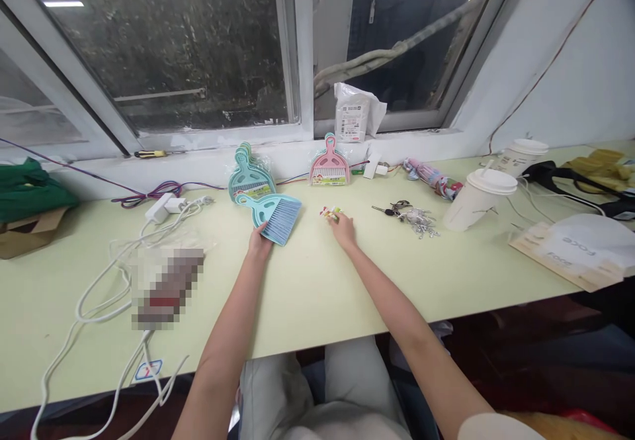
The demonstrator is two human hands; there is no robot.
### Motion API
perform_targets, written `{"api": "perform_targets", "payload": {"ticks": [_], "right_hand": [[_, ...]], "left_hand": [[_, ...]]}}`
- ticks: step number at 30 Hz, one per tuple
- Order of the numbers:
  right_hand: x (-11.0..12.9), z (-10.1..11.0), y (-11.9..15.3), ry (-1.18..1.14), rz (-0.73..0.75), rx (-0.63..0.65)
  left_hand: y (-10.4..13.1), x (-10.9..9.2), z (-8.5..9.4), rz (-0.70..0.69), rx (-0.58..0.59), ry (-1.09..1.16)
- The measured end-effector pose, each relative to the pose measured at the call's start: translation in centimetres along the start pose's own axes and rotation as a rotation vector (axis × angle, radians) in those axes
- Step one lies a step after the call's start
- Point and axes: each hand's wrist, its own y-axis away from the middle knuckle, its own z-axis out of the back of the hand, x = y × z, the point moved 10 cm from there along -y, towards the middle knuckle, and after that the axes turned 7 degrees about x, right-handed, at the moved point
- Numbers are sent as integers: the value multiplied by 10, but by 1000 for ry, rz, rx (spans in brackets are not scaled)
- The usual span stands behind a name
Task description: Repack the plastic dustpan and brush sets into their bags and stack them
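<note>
My left hand (259, 243) grips a teal dustpan with a blue-bristled brush (282, 220) by its lower side, just over the table. The handle of the dustpan points left. Behind it, several teal dustpan-and-brush sets (251, 178) in clear wrapping lean against the wall. My right hand (342, 229) is closed on a small multicoloured piece (331, 213) with white, red, yellow and green on it; its exact kind is too small to tell. Beyond that hand a pink dustpan-and-brush set (330, 162) with a yellow-green label stands against the wall.
To the right lie a bunch of keys (419, 220), a folded umbrella (432, 178), white lidded cups (479, 198) and a tissue pack (580, 248). White cables (106, 281) and plugs (163, 207) spread over the left side. A screwdriver (153, 154) rests on the sill.
</note>
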Motion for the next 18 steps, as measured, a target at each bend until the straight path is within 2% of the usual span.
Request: {"api": "perform_targets", "payload": {"ticks": [3,5,6,8,10,12,15,18], "right_hand": [[-10,26,-2,-324,-67,-167],[1,37,4,-437,-2,-263],[13,36,8,-431,59,-261],[47,15,17,-313,208,-111],[76,-22,30,-121,334,129],[87,-51,43,25,369,280],[84,-65,50,87,321,353],[79,-60,46,-16,283,330]], "left_hand": [[5,12,-12,55,69,-24],[12,22,-28,89,144,-51],[16,27,-36,101,181,-56],[24,37,-53,116,255,-55],[31,42,-64,120,308,-62],[34,43,-67,112,318,-90],[35,38,-64,73,294,-124],[32,34,-61,50,287,-133]]}}
